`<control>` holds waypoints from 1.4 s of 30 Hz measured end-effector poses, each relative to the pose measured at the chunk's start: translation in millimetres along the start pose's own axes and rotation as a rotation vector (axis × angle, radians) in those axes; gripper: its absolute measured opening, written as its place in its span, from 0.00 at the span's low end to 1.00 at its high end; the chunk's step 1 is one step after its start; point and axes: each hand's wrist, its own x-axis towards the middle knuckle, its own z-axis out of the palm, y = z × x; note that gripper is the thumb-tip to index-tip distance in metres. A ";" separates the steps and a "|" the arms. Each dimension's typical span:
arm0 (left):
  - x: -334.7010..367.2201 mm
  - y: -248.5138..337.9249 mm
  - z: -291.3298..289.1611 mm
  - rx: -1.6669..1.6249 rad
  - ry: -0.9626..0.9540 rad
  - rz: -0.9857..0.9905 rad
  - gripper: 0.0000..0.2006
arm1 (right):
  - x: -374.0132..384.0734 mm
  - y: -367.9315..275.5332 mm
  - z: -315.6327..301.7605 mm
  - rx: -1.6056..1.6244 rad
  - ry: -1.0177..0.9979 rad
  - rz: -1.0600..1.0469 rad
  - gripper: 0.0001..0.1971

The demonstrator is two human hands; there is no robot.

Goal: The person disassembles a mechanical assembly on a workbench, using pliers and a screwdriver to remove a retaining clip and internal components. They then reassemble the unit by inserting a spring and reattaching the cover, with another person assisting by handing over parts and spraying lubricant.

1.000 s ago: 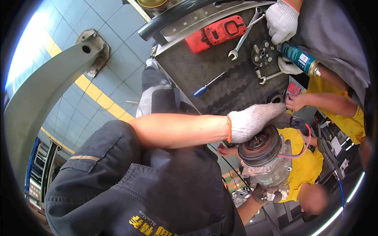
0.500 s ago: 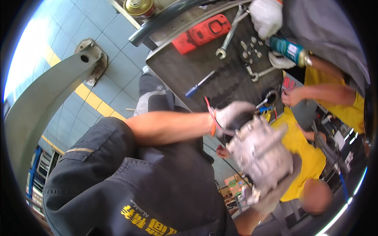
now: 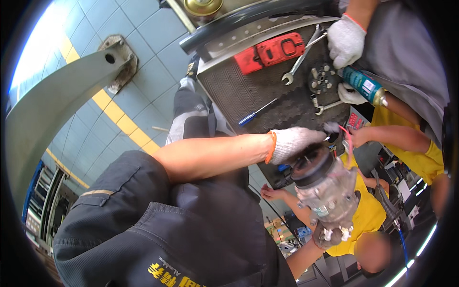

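My right hand (image 3: 321,237), in a dirty glove, grips the lower end of a car air-conditioning compressor (image 3: 327,193) and holds it up off the bench. The compressor has a grey cast-metal body and a dark pulley (image 3: 311,165) tilted toward my left side. A red wire (image 3: 348,138) loops up from it. My left hand (image 3: 297,143), in a white knit glove with an orange cuff, is at the pulley's upper edge. Its fingertips are blurred beside a small metal part (image 3: 331,127), so I cannot make out their grip.
On the black-matted bench (image 3: 282,98) lie a blue screwdriver (image 3: 257,112), a red tool case (image 3: 270,51), wrenches (image 3: 303,55) and several sockets (image 3: 324,76). A co-worker's gloved hand (image 3: 345,42) is beyond, near a teal spray can (image 3: 361,85). People in yellow shirts (image 3: 366,196) stand close.
The compressor has turned in my hands: its pulley face now shows, and the red wire has gone from its left to its right. My left hand has moved slightly right along the pulley.
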 end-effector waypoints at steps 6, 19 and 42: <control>-36.1 6.8 23.4 0.257 -0.056 -0.104 0.20 | -11.2 14.2 -9.4 0.051 0.122 0.098 0.52; -61.9 20.1 53.8 0.571 -0.219 0.095 0.26 | -10.7 11.4 5.4 0.177 0.116 0.192 0.47; -95.5 62.4 102.9 1.685 0.616 0.579 0.62 | 81.2 87.5 196.2 1.854 -0.776 0.590 0.38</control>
